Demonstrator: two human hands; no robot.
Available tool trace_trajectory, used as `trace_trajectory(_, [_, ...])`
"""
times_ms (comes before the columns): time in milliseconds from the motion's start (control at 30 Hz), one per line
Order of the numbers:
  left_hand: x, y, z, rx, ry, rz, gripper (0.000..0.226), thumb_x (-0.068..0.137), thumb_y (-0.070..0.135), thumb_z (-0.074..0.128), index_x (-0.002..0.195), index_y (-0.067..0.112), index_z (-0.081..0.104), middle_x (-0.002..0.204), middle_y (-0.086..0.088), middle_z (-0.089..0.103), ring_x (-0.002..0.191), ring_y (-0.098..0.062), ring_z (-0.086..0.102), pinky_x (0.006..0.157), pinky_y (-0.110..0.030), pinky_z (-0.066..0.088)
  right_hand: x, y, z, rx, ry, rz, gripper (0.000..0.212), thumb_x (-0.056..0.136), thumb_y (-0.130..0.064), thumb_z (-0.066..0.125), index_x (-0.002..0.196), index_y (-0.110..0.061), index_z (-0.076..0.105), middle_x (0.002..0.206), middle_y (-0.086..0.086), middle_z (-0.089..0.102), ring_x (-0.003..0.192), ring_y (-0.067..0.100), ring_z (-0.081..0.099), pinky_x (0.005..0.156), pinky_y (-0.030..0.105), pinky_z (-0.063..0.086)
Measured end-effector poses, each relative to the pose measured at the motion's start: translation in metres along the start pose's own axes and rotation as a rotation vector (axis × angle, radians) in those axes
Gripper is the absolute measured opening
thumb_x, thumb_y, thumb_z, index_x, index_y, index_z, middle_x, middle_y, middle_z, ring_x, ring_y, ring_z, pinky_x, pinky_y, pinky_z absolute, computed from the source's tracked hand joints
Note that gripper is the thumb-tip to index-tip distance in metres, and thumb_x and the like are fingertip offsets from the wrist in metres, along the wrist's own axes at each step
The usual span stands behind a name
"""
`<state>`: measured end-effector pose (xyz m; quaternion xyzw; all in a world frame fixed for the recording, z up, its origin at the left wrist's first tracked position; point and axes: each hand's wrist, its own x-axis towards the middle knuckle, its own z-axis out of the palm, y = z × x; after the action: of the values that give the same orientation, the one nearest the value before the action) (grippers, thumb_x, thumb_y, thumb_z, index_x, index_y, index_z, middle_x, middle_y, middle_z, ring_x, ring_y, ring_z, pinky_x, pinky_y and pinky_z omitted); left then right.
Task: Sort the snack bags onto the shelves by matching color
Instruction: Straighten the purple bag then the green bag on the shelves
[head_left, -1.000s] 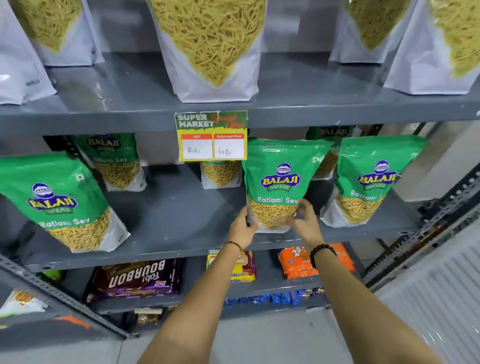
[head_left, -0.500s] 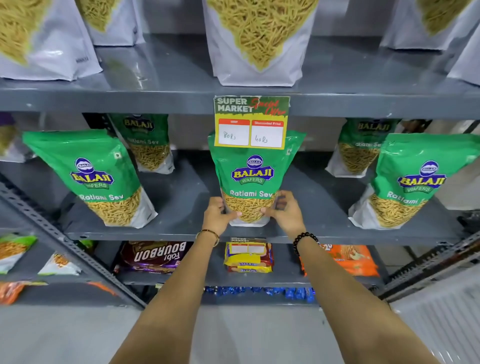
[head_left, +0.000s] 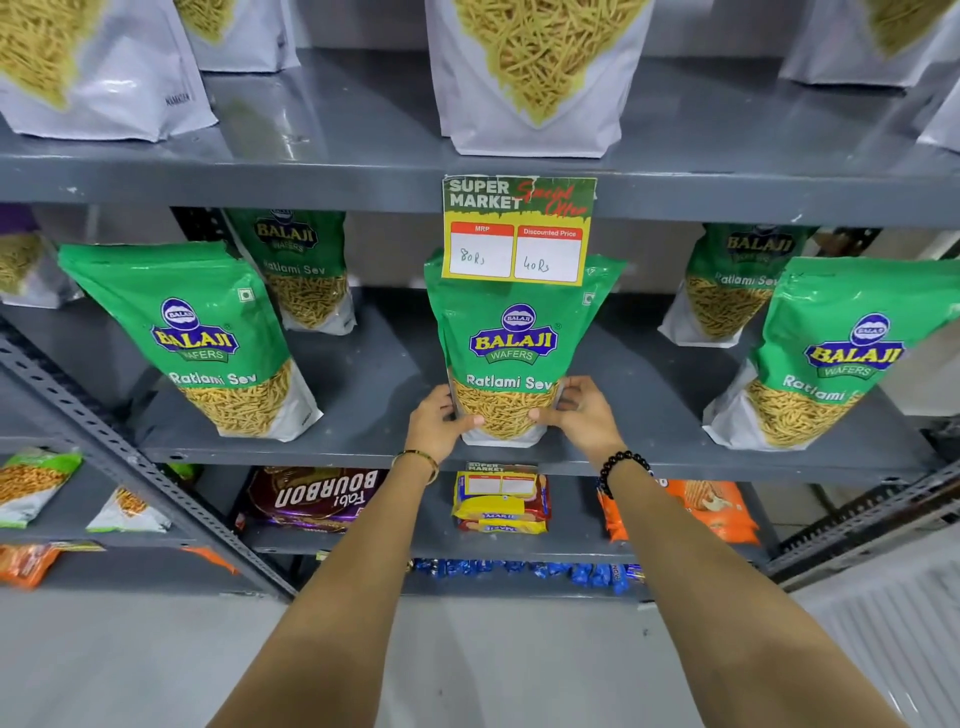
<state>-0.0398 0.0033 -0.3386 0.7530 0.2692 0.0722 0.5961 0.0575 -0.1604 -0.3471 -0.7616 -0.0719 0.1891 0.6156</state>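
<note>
A green Balaji Ratlami Sev bag stands upright at the front middle of the grey middle shelf. My left hand grips its lower left corner and my right hand grips its lower right corner. A price tag on the upper shelf's edge hides the bag's top. More green bags stand on the same shelf: one at the left, one at the right, two further back.
White bags of yellow sev fill the top shelf. The lower shelf holds a brown Bourbon pack, yellow Marie packs and orange packs. A second rack stands at the left. Grey floor lies below.
The green bag has shifted left along the middle shelf, from beside the right bag to under the price tag, with both hands still on it. The view has panned with it.
</note>
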Motion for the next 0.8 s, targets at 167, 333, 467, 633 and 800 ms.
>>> trace_trajectory(167, [-0.003,0.002,0.000,-0.003,-0.003,-0.012,0.047,0.075,0.003,0.069,0.118,0.002,0.049,0.124,-0.021,0.058,0.116,-0.033,0.054,0.101,-0.044,0.045,-0.004,-0.004,0.001,-0.011,-0.006,0.008,0.053,0.069,0.001,0.074,0.114,0.001,0.046,0.118,0.017,0.061,0.098,0.022,0.056,0.085,0.032,0.046])
trace_trajectory(333, [-0.006,0.003,-0.001,-0.002,-0.001,-0.012,0.048,0.075,0.004,0.068,0.119,0.002,0.049,0.125,-0.020,0.058,0.117,-0.033,0.053,0.101,-0.043,0.044,-0.007,-0.004,0.001,-0.018,-0.005,0.012,0.053,0.070,0.000,0.074,0.115,0.002,0.046,0.119,0.018,0.061,0.103,0.024,0.058,0.085,0.031,0.046])
trace_trajectory(467, [-0.007,0.004,-0.001,0.002,-0.004,-0.019,0.048,0.076,0.004,0.068,0.120,0.002,0.048,0.126,-0.020,0.057,0.118,-0.033,0.053,0.102,-0.045,0.043,-0.009,-0.005,0.002,-0.017,-0.004,0.022,0.053,0.069,-0.001,0.074,0.115,0.001,0.047,0.120,0.017,0.061,0.100,0.020,0.056,0.085,0.031,0.045])
trace_trajectory(633, [-0.009,0.006,-0.002,0.019,-0.006,-0.026,0.047,0.076,0.004,0.067,0.119,0.003,0.048,0.127,-0.020,0.057,0.118,-0.033,0.053,0.103,-0.046,0.043,-0.011,-0.007,0.002,-0.031,-0.007,0.027,0.051,0.070,-0.002,0.074,0.114,0.000,0.047,0.121,0.018,0.061,0.102,0.021,0.056,0.088,0.033,0.046])
trace_trajectory(800, [-0.010,0.007,-0.003,0.047,-0.015,-0.025,0.046,0.076,0.005,0.068,0.119,0.002,0.050,0.127,-0.019,0.057,0.119,-0.033,0.053,0.104,-0.046,0.042,-0.012,-0.009,0.004,-0.051,-0.004,0.038,0.049,0.072,-0.002,0.072,0.114,-0.002,0.048,0.124,0.018,0.060,0.114,0.028,0.056,0.097,0.039,0.046])
